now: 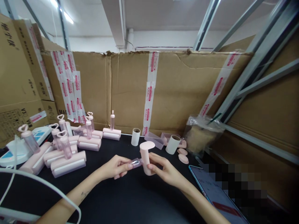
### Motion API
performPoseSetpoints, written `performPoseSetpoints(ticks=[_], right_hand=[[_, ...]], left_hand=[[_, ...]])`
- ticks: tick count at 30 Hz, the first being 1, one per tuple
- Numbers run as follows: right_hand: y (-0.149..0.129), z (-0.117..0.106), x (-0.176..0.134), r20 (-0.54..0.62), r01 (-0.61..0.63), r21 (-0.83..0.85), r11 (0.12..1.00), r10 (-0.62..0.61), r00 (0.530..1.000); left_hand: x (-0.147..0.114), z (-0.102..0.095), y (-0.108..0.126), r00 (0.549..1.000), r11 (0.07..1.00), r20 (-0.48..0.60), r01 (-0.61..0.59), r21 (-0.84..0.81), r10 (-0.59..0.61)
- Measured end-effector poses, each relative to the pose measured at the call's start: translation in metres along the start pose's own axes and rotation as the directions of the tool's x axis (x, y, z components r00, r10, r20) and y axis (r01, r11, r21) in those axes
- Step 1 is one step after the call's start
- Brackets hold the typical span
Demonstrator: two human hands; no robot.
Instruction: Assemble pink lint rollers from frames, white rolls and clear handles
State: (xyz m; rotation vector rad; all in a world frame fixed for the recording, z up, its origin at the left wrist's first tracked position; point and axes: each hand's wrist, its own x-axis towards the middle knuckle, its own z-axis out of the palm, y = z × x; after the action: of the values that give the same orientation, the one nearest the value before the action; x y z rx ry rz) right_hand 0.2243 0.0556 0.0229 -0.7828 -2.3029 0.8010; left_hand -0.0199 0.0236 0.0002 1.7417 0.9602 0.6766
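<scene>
My left hand (120,167) is closed round the clear pinkish handle (136,163) of a lint roller. The fingers of my right hand (164,168) wrap the roller's pale pink body (145,157), which stands upright with its flat rounded end on top. Handle and body meet at the side of the body; whether they are locked together I cannot tell. Just behind my hands stands a white paper roll with a brown cardboard core (135,137). A second white roll (173,144) leans a little beyond my right hand, next to pink round caps (183,158).
Several pink lint rollers (68,163) with heart-loop handles stand at the left. A white device (25,149) and white cable (46,182) lie there too. Translucent covers (154,140), a plastic bag (202,137) and a phone (210,189) are at the right. Cardboard walls (126,90) enclose the black table.
</scene>
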Motion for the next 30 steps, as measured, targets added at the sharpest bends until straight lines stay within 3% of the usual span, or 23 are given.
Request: performPoseSetpoints(ticks=[6,12,20,26,30], right_hand=[[-0.005,-0.003,-0.003,0.006,0.048,-0.028,0.998,-0.048,0.999],[-0.002,-0.001,-0.002,0.045,0.054,-0.085,0.995,-0.05,0.998],[-0.003,0.008,0.0,0.054,-0.006,0.016,1.0,0.005,0.999],[-0.01,0.012,-0.001,0.156,-0.298,0.183,0.937,0.272,0.95],[-0.009,0.023,-0.003,0.207,-0.349,0.105,0.931,0.323,0.924]], left_hand=[[-0.007,0.0,0.01,0.987,0.973,0.132,0.119,-0.198,-0.094],[-0.008,0.0,0.01,0.967,0.953,0.203,0.201,-0.227,-0.156],[-0.004,0.002,-0.002,0.984,0.988,0.091,0.155,-0.01,-0.153],[-0.008,-0.009,0.005,0.996,0.973,-0.074,0.066,0.219,-0.051],[-0.006,-0.016,0.0,0.999,0.945,-0.032,0.045,0.324,-0.037]])
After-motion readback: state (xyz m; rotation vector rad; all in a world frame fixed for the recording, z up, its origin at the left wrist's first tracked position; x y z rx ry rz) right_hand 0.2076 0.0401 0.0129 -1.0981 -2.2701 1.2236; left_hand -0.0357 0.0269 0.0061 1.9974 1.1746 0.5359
